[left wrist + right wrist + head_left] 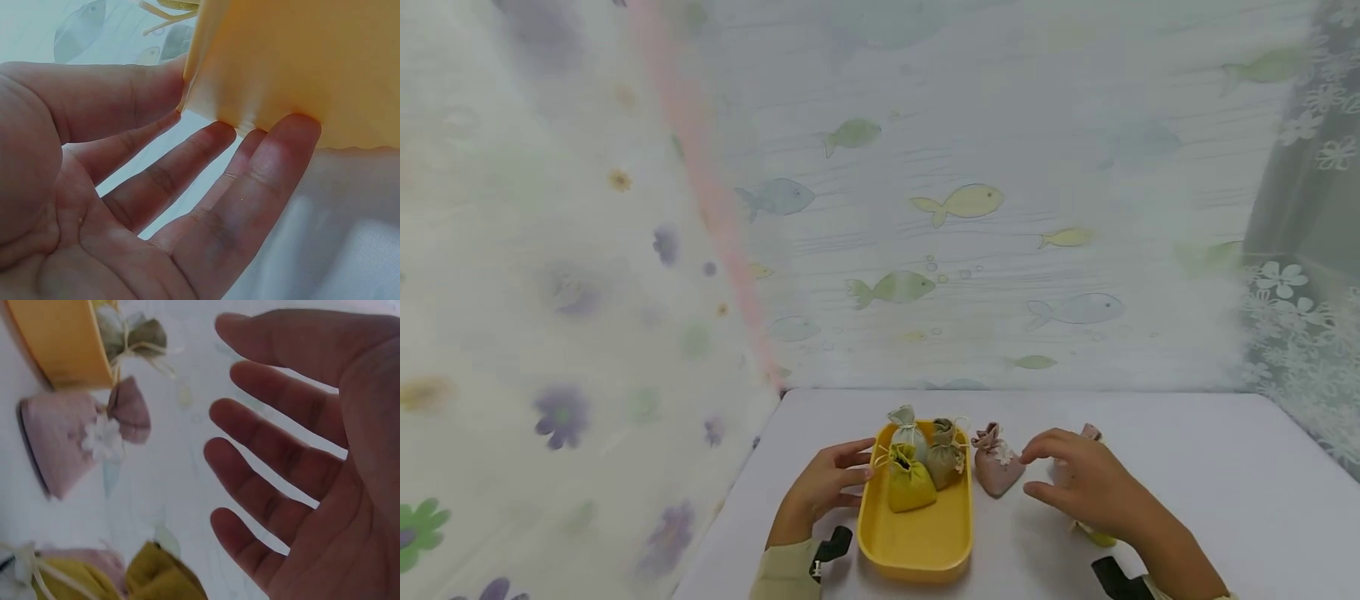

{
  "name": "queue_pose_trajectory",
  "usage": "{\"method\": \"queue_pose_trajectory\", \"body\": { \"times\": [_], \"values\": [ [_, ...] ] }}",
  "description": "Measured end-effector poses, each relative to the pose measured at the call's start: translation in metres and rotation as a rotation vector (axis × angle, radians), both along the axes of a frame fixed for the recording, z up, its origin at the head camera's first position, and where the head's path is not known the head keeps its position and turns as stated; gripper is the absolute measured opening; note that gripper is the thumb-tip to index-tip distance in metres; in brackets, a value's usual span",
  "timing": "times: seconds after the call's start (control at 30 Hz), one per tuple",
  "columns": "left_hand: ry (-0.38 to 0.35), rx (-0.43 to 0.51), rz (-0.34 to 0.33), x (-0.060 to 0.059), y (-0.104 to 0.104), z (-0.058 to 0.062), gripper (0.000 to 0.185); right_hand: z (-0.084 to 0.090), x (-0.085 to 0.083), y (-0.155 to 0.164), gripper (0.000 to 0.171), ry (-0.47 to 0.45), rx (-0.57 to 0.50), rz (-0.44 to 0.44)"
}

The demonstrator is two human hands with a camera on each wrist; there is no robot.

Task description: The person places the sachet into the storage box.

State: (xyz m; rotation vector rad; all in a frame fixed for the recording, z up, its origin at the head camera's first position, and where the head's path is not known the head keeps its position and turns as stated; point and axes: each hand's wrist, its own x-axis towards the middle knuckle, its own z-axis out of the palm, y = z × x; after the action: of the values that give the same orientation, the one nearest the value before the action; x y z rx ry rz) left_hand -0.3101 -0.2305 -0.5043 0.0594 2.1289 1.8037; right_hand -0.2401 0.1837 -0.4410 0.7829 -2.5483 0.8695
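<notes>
Left hand (pixel 823 487) open, fingertips steadying tray (pixel 916 546) wall. Right hand (pixel 1078 479) wide, empty, near pink pouch (pixel 996 463). Pinch pouch neck, lift clear of tray rim; another pouch probably hidden under palm.

No text, label, brand, number or sign can be read in any view. The curtains (pixel 970 208) across the upper frame of the head view carry only printed fish and flowers, no lettering. The yellow tray (pixel 916 546) and the small cloth pouches (pixel 996 467) at lower centre appear unmarked, though the wrist views are too close and soft to rule out fine print.
</notes>
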Motion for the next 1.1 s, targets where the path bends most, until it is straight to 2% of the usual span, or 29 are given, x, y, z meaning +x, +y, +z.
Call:
{"method": "queue_pose_trajectory", "body": {
  "times": [0.2, 0.33, 0.57, 0.87, 1.1],
  "values": [
    [-0.009, -0.013, 0.025, -0.001, 0.004, -0.002, 0.066, -0.005, -0.003, 0.026, 0.036, -0.126, 0.006, -0.040],
    [-0.012, -0.018, 0.014, -0.001, 0.005, -0.002, 0.066, -0.010, -0.006, 0.045, 0.036, -0.212, -0.044, 0.002],
    [-0.009, -0.016, 0.015, 0.000, 0.004, 0.001, 0.066, -0.014, -0.014, 0.065, 0.051, -0.347, -0.087, 0.054],
    [-0.014, -0.008, 0.014, 0.001, 0.005, 0.000, 0.065, -0.016, -0.015, 0.086, 0.052, -0.438, -0.118, 0.111],
    [-0.015, -0.004, -0.006, -0.001, 0.002, 0.000, 0.066, -0.019, -0.016, 0.092, 0.060, -0.497, -0.118, 0.187]
  ]
}}
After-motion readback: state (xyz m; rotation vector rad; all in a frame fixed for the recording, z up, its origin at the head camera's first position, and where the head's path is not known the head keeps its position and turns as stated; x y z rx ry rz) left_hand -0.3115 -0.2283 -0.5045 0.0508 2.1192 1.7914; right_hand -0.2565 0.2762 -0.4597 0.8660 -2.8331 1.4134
